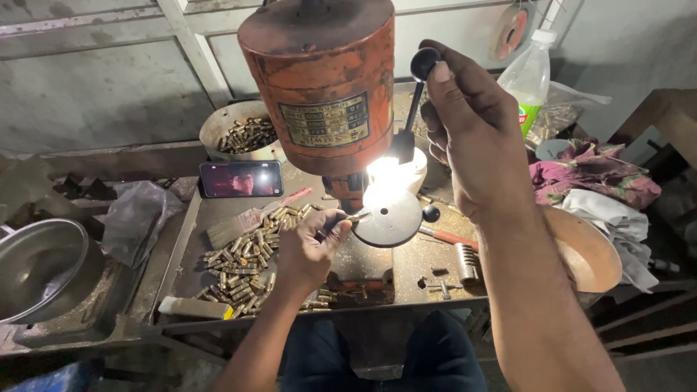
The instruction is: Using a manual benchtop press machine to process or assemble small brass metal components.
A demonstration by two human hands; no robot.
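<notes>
An orange, rusty bench drill press (319, 80) stands in front of me. My right hand (468, 127) grips the black ball knob (425, 62) of its feed lever, raised high. My left hand (308, 250) pinches a small brass piece (359, 215) and holds it at the edge of the round drill table (392, 218), under a bright lamp glare. A heap of small brass pieces (243, 261) lies on the metal bench just left of that hand.
A phone (241, 178) with a lit screen leans at the back left. A bowl of brass pieces (243, 131), a brush (239, 225), a steel pan (43, 268), a plastic bottle (530, 76), crumpled cloths (595, 181) and a wooden disc (584, 250) surround the bench.
</notes>
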